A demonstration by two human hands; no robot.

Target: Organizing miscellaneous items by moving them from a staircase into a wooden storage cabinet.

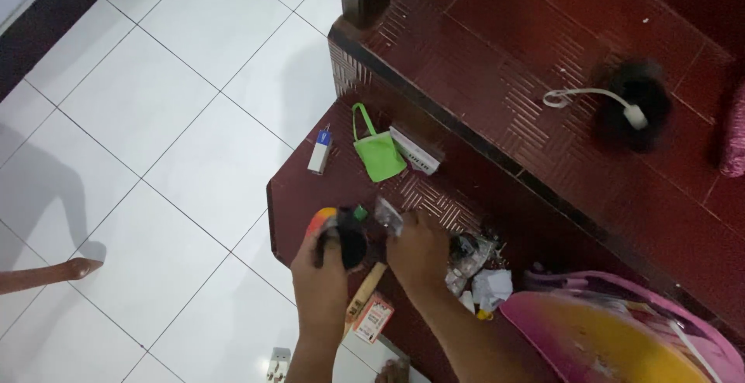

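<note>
dark round object (351, 243) gripped by left hand (320, 282), right hand (419, 253) touching.

Head view, looking down. Both bare forearms rise from the lower edge and converge toward the centre. Left hand (322, 270) — back of the hand toward the camera, fingers curled forward and downward, closed in a grasp. Right hand (419, 249) — knuckles up, wrist bent inward, fingers bunched in a pinch, its forearm running diagonally from lower right. The two hands lie just beside each other.
</note>
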